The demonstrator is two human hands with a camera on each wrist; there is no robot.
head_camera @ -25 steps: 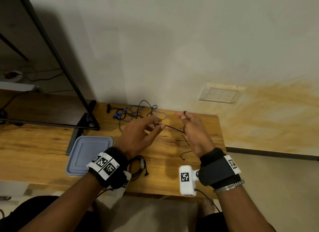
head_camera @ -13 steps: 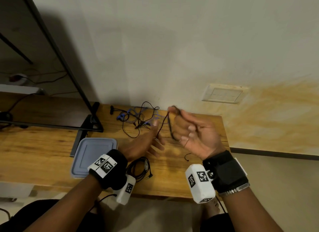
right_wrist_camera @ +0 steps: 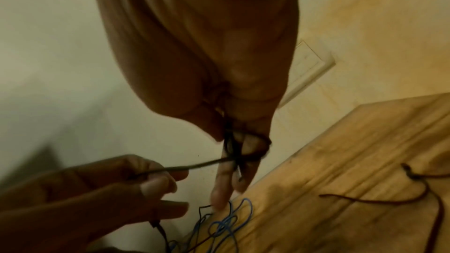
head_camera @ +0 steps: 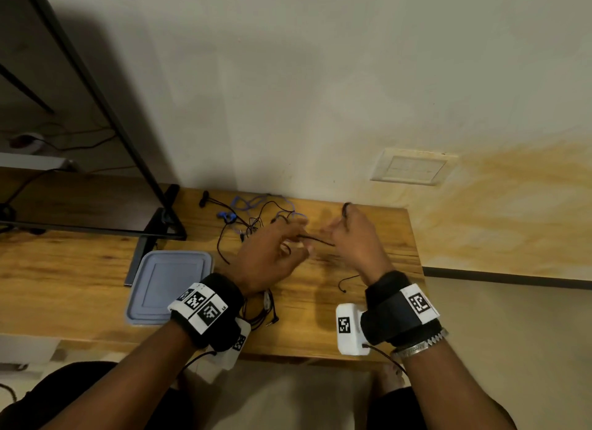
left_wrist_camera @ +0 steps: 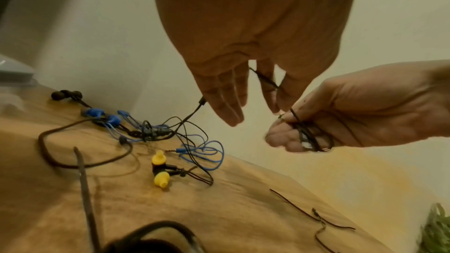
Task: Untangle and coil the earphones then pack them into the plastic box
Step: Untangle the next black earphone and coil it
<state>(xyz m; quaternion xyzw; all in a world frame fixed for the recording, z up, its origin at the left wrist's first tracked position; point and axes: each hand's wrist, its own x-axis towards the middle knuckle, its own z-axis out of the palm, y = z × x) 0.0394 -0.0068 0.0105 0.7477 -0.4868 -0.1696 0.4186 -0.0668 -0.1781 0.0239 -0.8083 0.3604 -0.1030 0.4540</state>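
A black earphone cable [head_camera: 315, 240] runs taut between my two hands above the wooden table [head_camera: 368, 301]. My left hand [head_camera: 296, 242] pinches the cable [right_wrist_camera: 170, 169] between thumb and fingers. My right hand [head_camera: 339, 228] has several turns of the same cable [left_wrist_camera: 309, 136] wound round its curled fingers [right_wrist_camera: 243, 170]. A loose cable tail [head_camera: 347, 284] hangs below the right wrist. The grey-blue plastic box [head_camera: 166, 285] sits with its lid on, left of my left wrist.
A tangle of blue and black earphones [head_camera: 253, 218] lies by the wall, with yellow-tipped earbuds [left_wrist_camera: 159, 168] in front of it. A coiled black earphone [head_camera: 262, 311] lies under my left wrist. A black metal frame [head_camera: 153, 218] stands at the left.
My right hand has turned from palm-up to back-up. My left hand has come up and drawn the cable taut against the right fingers.
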